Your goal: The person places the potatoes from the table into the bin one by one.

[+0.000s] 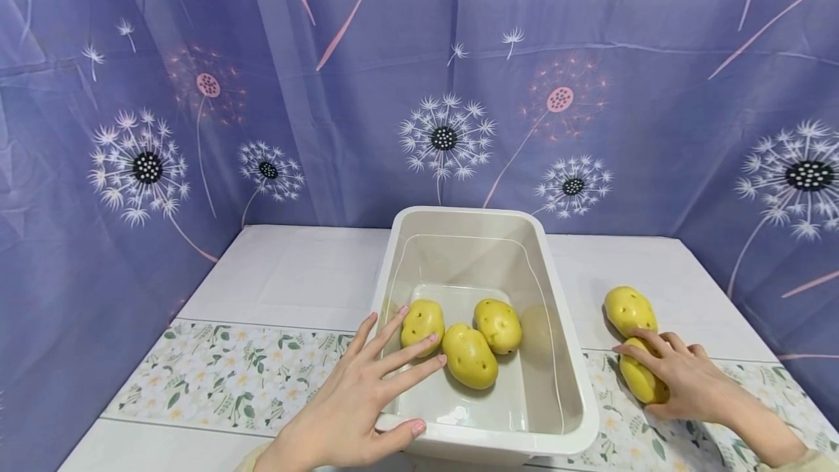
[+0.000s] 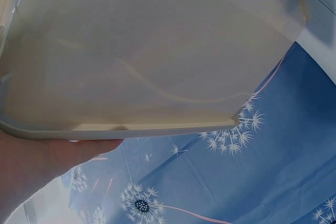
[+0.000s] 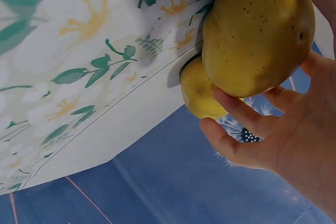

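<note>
A deep off-white plastic tub [image 1: 569, 333] stands on the table with three yellow potatoes [image 1: 470, 357] lying loose on its floor. Over the tub's near left rim my left hand [image 1: 357, 399] lies with fingers spread and straight. The left wrist view shows that hand [image 2: 37, 166] against the tub's wall [image 2: 157, 51]. To the right of the tub, my right hand [image 1: 698, 384] holds a yellow potato [image 1: 639, 377], its thumb and fingers around the sides. Just beyond it lies another potato [image 1: 629, 308], which the fingertips come close to.
A white table covering [image 1: 314, 261] with a floral band [image 1: 229, 377] runs beneath everything. Purple-blue curtains [image 1: 354, 122] with dandelion prints enclose the table at the back and both sides.
</note>
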`<state>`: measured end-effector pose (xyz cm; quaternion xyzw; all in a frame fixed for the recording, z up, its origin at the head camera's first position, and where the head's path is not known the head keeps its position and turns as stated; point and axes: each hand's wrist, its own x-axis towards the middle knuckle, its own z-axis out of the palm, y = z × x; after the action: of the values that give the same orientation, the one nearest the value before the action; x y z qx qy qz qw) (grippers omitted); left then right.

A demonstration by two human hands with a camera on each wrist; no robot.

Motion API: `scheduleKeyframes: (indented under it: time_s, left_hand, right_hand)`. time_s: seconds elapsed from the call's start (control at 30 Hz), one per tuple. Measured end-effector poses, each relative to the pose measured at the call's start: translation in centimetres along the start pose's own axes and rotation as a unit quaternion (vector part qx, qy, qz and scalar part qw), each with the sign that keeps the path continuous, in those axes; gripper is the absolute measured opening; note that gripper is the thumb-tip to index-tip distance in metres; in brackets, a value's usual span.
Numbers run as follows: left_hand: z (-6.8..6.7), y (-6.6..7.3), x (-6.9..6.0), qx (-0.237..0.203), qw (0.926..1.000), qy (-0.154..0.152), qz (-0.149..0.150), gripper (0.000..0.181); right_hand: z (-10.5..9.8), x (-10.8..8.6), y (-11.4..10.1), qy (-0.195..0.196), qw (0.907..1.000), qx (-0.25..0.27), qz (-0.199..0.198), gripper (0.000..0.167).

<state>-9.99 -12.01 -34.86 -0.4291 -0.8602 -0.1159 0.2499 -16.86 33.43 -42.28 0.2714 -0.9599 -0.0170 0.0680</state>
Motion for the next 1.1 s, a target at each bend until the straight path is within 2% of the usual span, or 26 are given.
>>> scheduleKeyframes:
  time_s: [0.53, 0.8, 1.1]
  left_hand:
    - [-0.1, 0.0, 0.0, 0.004, 1.0, -0.003, -0.003, 0.055]
    - [-0.1, 0.1, -0.1, 0.003, 1.0, -0.006, -0.006, 0.056]
    - [0.0, 0.0, -0.1, 0.001, 1.0, 0.0, -0.003, 0.055]
  right_hand:
    - [-0.3, 0.1, 0.0, -0.005, 0.9999, 0.013, 0.0, 0.077]
    - [-0.4, 0.1, -0.1, 0.027, 0.9994, 0.002, -0.02, 0.077]
    - [-1.3, 0.4, -0.1, 0.021, 0.9994, -0.015, -0.022, 0.076]
